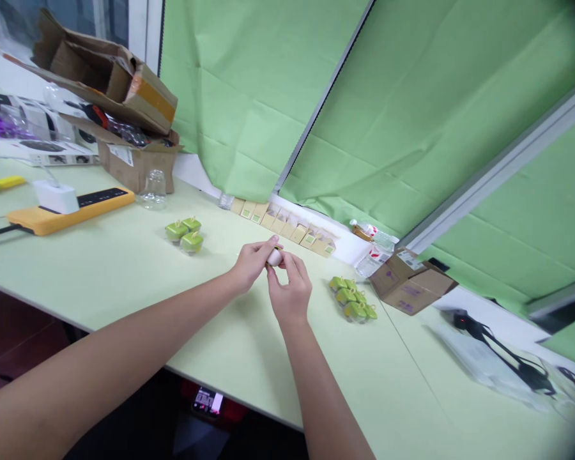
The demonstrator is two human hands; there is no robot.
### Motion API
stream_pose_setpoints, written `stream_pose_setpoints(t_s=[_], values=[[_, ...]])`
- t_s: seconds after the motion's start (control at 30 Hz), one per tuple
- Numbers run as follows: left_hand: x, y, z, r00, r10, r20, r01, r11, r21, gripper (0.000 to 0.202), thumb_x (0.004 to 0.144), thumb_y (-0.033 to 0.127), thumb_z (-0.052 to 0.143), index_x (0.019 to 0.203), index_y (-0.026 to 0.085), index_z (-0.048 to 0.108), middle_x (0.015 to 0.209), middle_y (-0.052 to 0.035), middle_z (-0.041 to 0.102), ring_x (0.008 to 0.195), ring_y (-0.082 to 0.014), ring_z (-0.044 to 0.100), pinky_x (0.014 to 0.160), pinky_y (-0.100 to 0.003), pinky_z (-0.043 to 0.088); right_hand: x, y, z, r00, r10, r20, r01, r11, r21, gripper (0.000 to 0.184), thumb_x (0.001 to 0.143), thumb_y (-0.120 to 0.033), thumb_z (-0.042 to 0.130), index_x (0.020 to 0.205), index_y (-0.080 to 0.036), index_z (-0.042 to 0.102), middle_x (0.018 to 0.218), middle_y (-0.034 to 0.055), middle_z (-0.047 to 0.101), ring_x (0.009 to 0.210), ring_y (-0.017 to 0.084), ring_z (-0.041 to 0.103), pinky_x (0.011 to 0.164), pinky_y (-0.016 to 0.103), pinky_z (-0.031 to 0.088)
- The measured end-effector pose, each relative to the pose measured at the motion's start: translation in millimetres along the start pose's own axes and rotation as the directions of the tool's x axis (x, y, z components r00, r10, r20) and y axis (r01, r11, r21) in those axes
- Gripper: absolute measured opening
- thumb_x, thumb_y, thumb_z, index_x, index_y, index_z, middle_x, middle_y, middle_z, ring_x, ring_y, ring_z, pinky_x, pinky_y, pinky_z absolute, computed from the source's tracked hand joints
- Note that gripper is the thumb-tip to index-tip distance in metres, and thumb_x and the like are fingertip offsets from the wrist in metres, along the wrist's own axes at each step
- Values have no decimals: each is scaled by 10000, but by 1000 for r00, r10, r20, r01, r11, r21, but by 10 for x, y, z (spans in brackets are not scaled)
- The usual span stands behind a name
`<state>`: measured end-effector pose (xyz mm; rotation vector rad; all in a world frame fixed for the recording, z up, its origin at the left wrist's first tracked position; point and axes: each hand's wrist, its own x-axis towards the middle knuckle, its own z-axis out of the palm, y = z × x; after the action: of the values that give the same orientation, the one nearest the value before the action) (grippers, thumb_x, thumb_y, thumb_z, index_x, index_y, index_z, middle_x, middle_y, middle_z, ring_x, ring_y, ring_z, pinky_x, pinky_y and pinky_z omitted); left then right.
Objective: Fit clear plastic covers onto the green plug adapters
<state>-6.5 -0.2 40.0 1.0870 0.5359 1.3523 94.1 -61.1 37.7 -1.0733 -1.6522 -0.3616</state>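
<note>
Over the middle of the pale table (138, 287), a small white rounded object (275, 257) with dark and yellow bits at its edge is held between my two hands. My left hand (255, 262) pinches it from the left, thumb on top. From the right and below, the fingertips of my right hand (291, 287) close on it. My fingers cover much of the object, so its exact kind is unclear. Three small clear cups with green lids (190, 241) stand to the left. To the right sits a group of several similar green-lidded cups (354, 299).
A row of small tan boxes (287, 225) lines the wall. Plastic bottles (374, 255) and a cardboard box (409, 281) stand right of it. At left are a yellow power strip (71, 211), a clear plastic jar (153, 190) and open cartons (137, 160). Black cables (503, 351) lie far right.
</note>
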Motion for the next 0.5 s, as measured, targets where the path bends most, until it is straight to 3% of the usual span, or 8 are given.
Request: stream_pose_setpoints(t_s=[0.17,0.33,0.43,0.5], values=[[13,-9,-1,999,-26,33,28,998,-47,536,730,621,678,914,120,730,811,-83,680,755,-184,622,669,-288,471,-12,-4,-10,993,113,-13,-112,992,51,311,826,-182,640,1131,-228,603,1017,51,687,871,180,667,831,362,573],[21,-20,-5,996,-81,42,84,992,-97,521,731,617,681,890,122,724,847,-85,679,750,-175,619,664,-283,476,-9,15,14,959,283,31,-283,935,213,416,760,-232,720,1137,-222,546,1100,60,667,904,175,682,867,361,579],[32,-23,-6,993,-115,30,117,986,-117,511,716,604,704,884,121,722,822,-76,669,716,-160,608,627,-267,467,8,126,3,899,406,162,-437,818,375,540,700,-301,785,1160,-221,514,1167,92,638,937,197,681,866,392,582],[45,-37,-16,989,-145,17,146,981,-129,515,709,607,709,872,119,718,770,-64,650,666,-144,589,582,-257,448,18,232,-41,814,484,321,-581,673,458,653,651,-348,824,1195,-220,487,1177,111,635,920,214,689,838,420,590]])
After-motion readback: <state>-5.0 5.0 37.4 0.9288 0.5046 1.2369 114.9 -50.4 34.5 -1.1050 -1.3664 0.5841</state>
